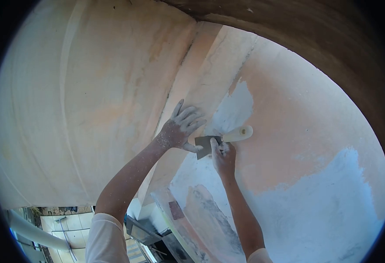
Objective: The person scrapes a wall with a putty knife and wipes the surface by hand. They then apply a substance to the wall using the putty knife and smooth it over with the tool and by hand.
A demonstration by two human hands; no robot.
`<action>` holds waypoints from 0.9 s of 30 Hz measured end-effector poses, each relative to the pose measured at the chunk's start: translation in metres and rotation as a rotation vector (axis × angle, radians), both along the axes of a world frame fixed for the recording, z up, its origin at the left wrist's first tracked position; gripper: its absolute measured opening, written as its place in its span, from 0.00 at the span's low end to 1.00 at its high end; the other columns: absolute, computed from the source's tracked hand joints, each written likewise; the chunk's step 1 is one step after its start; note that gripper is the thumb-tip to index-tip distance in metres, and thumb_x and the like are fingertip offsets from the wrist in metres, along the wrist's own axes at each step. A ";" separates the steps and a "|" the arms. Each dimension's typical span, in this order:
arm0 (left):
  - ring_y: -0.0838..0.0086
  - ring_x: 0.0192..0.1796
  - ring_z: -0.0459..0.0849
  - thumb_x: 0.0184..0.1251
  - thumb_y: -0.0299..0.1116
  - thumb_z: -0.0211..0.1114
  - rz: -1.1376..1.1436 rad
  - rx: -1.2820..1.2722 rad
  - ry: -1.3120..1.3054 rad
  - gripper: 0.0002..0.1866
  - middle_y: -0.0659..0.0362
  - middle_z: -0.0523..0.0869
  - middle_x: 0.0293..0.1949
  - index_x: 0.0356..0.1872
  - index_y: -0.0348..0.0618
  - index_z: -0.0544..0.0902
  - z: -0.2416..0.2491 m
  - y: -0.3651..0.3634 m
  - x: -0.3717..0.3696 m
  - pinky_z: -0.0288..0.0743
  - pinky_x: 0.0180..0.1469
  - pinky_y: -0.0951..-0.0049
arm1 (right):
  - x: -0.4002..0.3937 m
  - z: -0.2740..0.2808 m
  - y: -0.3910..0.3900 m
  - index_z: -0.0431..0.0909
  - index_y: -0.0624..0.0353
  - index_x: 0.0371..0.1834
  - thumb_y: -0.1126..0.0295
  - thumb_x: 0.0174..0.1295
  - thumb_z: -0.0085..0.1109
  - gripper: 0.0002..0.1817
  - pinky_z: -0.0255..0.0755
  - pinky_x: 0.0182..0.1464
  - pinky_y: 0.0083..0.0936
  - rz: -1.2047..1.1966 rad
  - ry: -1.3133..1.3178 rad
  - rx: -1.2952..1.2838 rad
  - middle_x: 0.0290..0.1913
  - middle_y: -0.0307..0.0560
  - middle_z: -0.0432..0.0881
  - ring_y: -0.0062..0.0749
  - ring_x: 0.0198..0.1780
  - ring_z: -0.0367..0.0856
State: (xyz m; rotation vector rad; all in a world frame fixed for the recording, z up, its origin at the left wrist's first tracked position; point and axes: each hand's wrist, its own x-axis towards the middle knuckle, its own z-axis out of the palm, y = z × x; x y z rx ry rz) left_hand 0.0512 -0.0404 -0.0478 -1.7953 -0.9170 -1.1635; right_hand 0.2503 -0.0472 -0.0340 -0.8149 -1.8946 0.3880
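Note:
My right hand point(223, 160) grips a putty knife point(208, 145), thumb on its wide grey metal blade; the pale handle point(239, 133) points away to the right. Just left of it, my left hand point(184, 127) is open with its fingers spread over the edge strip of the wall, its thumb tip right at the blade's corner. White powder or paste coats the fingers of both hands. Behind the knife, a fresh white patch of filler point(234, 107) runs along the pinkish wall point(289, 114).
A large beige panel point(100, 101) fills the left side, and a dark brown surface point(324, 35) curves across the top right. More white coating point(319, 210) covers the lower right wall. Far below lie a tiled floor point(74, 225), a long-handled tool point(65, 236) and a pale pipe point(37, 230).

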 end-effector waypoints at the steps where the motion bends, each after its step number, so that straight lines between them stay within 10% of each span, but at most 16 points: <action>1: 0.61 0.61 0.73 0.37 0.64 0.70 -0.009 0.004 0.009 0.44 0.57 0.78 0.55 0.55 0.46 0.77 -0.001 0.000 0.001 0.51 0.70 0.41 | -0.008 0.001 0.001 0.78 0.71 0.39 0.68 0.64 0.58 0.13 0.72 0.34 0.26 0.013 0.065 -0.073 0.29 0.51 0.82 0.27 0.28 0.78; 16: 0.67 0.42 0.82 0.36 0.57 0.70 -0.015 -0.028 0.036 0.32 0.56 0.82 0.29 0.39 0.41 0.80 -0.006 0.013 0.001 0.67 0.63 0.56 | -0.011 0.037 -0.034 0.78 0.67 0.43 0.73 0.61 0.62 0.10 0.75 0.33 0.21 0.283 0.375 -0.028 0.33 0.47 0.81 0.23 0.38 0.81; 27: 0.65 0.41 0.81 0.29 0.60 0.73 -0.012 -0.019 0.047 0.39 0.57 0.80 0.34 0.43 0.41 0.80 -0.007 0.013 0.001 0.69 0.62 0.55 | 0.026 0.120 -0.087 0.79 0.63 0.42 0.60 0.58 0.64 0.17 0.77 0.37 0.34 0.078 -0.663 0.094 0.34 0.52 0.84 0.39 0.32 0.84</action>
